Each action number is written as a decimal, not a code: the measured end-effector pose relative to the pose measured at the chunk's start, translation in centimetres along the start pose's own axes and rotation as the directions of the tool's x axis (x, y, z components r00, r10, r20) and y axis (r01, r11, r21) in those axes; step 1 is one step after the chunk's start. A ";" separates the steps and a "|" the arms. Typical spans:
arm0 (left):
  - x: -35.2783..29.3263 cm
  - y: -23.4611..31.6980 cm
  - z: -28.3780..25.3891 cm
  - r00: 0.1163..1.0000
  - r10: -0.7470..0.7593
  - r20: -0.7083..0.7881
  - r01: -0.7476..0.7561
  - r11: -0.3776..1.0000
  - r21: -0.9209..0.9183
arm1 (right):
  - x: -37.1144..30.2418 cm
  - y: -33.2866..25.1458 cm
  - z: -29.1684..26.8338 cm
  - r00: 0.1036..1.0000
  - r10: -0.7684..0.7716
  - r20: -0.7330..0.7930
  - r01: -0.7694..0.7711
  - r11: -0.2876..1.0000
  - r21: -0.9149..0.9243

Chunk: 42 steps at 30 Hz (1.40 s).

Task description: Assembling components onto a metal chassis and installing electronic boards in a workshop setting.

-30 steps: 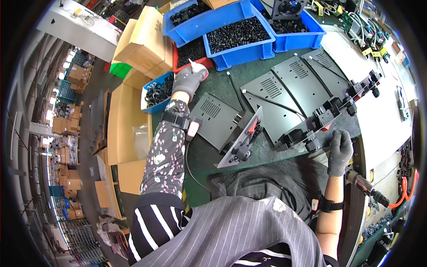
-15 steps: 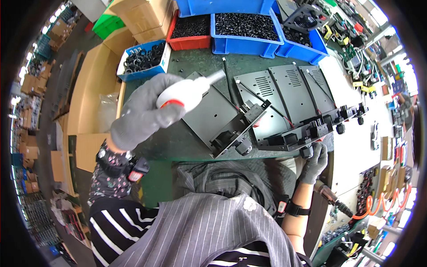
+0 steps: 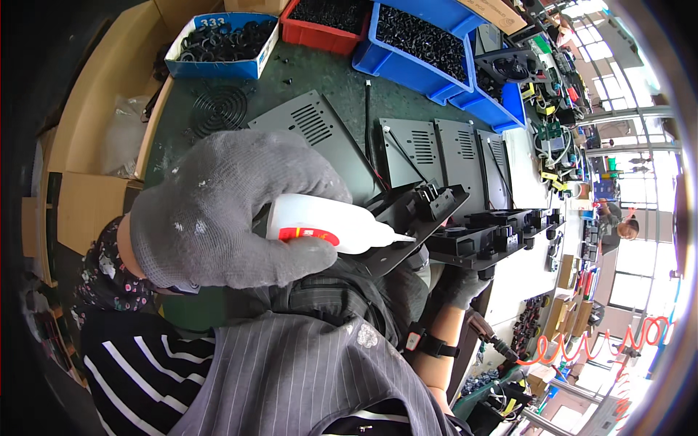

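Observation:
My left hand (image 3: 218, 211), in a grey knit glove, is wrapped round a white squeeze bottle (image 3: 349, 225) with a red label patch. The bottle lies nearly level, its thin nozzle pointing right, over the front part of the nearest black metal panel assembly (image 3: 425, 211). I cannot tell whether the tip touches it. My right hand (image 3: 465, 287), also gloved, is at the front underside of the second panel assembly (image 3: 472, 243), beside a black knob. Its fingers are partly hidden by the assembly. More slotted panels (image 3: 459, 149) stand side by side to the right.
Behind the panels are a blue-and-white box of black rings (image 3: 225, 40), a red bin (image 3: 313, 33) and blue bins (image 3: 418, 47) of small black parts. A round wire guard (image 3: 218, 109) lies at left. A power screwdriver (image 3: 488, 333) with an orange coiled hose is by my right forearm.
My left hand has brought the bottle down and right, its nozzle turning from up-right to nearly level over the nearest assembly. The view has swung; my right hand stays by the second assembly.

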State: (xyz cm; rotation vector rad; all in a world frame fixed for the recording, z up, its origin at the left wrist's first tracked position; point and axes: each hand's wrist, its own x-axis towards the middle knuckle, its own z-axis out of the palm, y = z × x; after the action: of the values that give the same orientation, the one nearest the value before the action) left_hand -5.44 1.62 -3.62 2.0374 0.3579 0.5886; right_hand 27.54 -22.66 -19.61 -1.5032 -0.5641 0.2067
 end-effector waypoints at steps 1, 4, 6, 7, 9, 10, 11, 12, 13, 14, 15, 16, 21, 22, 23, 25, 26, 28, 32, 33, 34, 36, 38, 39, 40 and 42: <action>0.2 -0.3 0.1 1.000 0.003 -0.001 -0.003 1.000 -0.012 | 0.1 0.2 -0.3 0.998 0.056 -0.017 -0.054 0.995 0.085; 0.4 -0.7 0.2 0.981 0.178 -0.078 -0.172 0.982 0.074 | 1.0 3.1 -3.6 0.977 0.157 0.145 -0.205 0.880 0.429; 0.8 0.0 -0.3 0.980 0.198 -0.023 -0.192 0.969 0.154 | 1.2 3.2 -3.8 0.940 0.162 0.300 -0.330 0.650 0.684; 0.8 -0.2 -0.2 0.980 0.195 -0.028 -0.189 0.970 0.152 | 0.9 3.4 -3.7 0.979 0.129 0.160 -0.188 0.878 0.441; 0.9 -0.7 0.0 0.946 0.315 -0.074 -0.298 0.938 0.175 | 0.7 3.1 -3.1 0.998 0.046 0.039 -0.051 0.991 0.127; 0.8 -0.3 -0.3 0.947 0.313 -0.076 -0.296 0.939 0.176 | 0.7 3.0 -3.0 0.997 0.082 0.014 -0.083 0.982 0.172; 0.8 0.5 -0.9 0.965 0.261 -0.016 -0.251 0.944 0.212 | 0.7 2.9 -2.9 0.993 0.120 -0.013 -0.114 0.970 0.217; 0.8 0.8 -1.2 0.978 0.204 0.042 -0.208 0.945 0.251 | 0.6 2.7 -2.7 0.993 0.120 -0.014 -0.114 0.970 0.216; 0.9 0.6 -1.1 0.978 0.204 0.042 -0.208 0.946 0.250 | 0.5 2.6 -2.5 0.998 0.070 -0.006 -0.068 0.985 0.157; 1.0 0.3 -0.9 0.969 0.249 0.011 -0.244 0.939 0.244 | 0.4 2.5 -2.2 1.000 0.020 0.008 -0.021 0.995 0.100; 1.0 0.1 -0.6 0.956 0.292 -0.021 -0.279 0.930 0.241 | 0.4 2.4 -2.2 1.000 0.021 0.011 -0.022 0.995 0.099; 1.0 -0.1 -0.4 0.957 0.291 -0.022 -0.277 0.930 0.241 | 0.3 2.4 -2.3 1.000 0.017 0.012 -0.018 0.998 0.052; 1.6 0.3 -0.6 0.950 0.311 -0.018 -0.295 0.917 0.269 | 0.2 2.4 -2.7 0.998 0.062 -0.034 -0.058 0.993 0.105; 1.8 0.5 -0.9 0.949 0.316 -0.010 -0.302 0.915 0.268 | 0.2 2.3 -2.7 0.998 0.061 0.017 -0.063 0.978 0.196; 1.7 0.4 -1.3 0.964 0.266 0.029 -0.266 0.941 0.209 | 0.2 2.1 -2.4 0.996 0.056 0.067 -0.073 0.955 0.287; 1.6 0.0 -1.5 0.971 0.222 0.087 -0.233 0.960 0.152 | 0.1 1.9 -1.9 0.997 0.052 0.056 -0.060 0.986 0.159; 1.4 -0.5 -1.2 0.992 0.122 0.043 -0.124 0.991 0.053 | 0.2 2.1 -1.6 0.997 0.048 0.055 -0.049 0.999 0.022; 2.1 -0.5 -0.9 0.997 -0.054 0.051 0.062 0.984 -0.167 | 0.3 2.1 -2.5 0.996 0.094 0.000 -0.093 0.994 0.049; 4.7 -0.2 -0.1 0.979 -0.185 0.087 0.204 0.912 -0.357 | -0.4 0.7 -0.4 0.993 -0.096 -0.069 0.076 0.967 -0.245; 5.7 -0.2 0.2 0.980 -0.167 0.104 0.194 0.910 -0.365 | -0.6 0.5 -0.1 0.995 0.003 -0.100 -0.005 1.000 -0.020; 6.8 -0.3 0.7 0.995 -0.037 0.092 0.058 0.970 -0.237 | -0.6 0.4 -0.1 0.994 0.005 -0.110 -0.007 1.000 -0.016; 8.3 0.6 1.3 0.993 0.069 0.101 -0.065 0.997 -0.036 | -0.8 0.1 0.3 0.993 0.019 -0.113 -0.022 0.999 -0.032; 10.1 1.1 2.0 0.976 0.162 0.148 -0.168 0.985 0.030 | -0.8 -0.2 0.3 0.989 0.062 -0.137 -0.062 0.998 0.008; 10.9 1.4 2.5 0.950 0.244 0.194 -0.265 0.960 0.092 | -0.8 0.3 0.0 0.991 -0.002 -0.137 -0.012 0.995 -0.097; 11.1 1.8 3.3 0.975 0.133 0.180 -0.142 0.989 0.040 | -0.8 0.9 -0.4 0.990 -0.063 -0.128 0.037 0.979 -0.201; 11.8 1.9 4.2 0.947 0.256 0.193 -0.280 0.954 0.105 | -0.7 2.3 -1.9 0.996 -0.031 -0.078 0.015 0.979 -0.203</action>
State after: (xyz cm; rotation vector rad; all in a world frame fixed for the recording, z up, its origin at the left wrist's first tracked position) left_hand 6.76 3.21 -0.72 2.2658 0.0102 0.5528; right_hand 28.32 -24.50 -21.97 -1.6938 -0.5495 0.0709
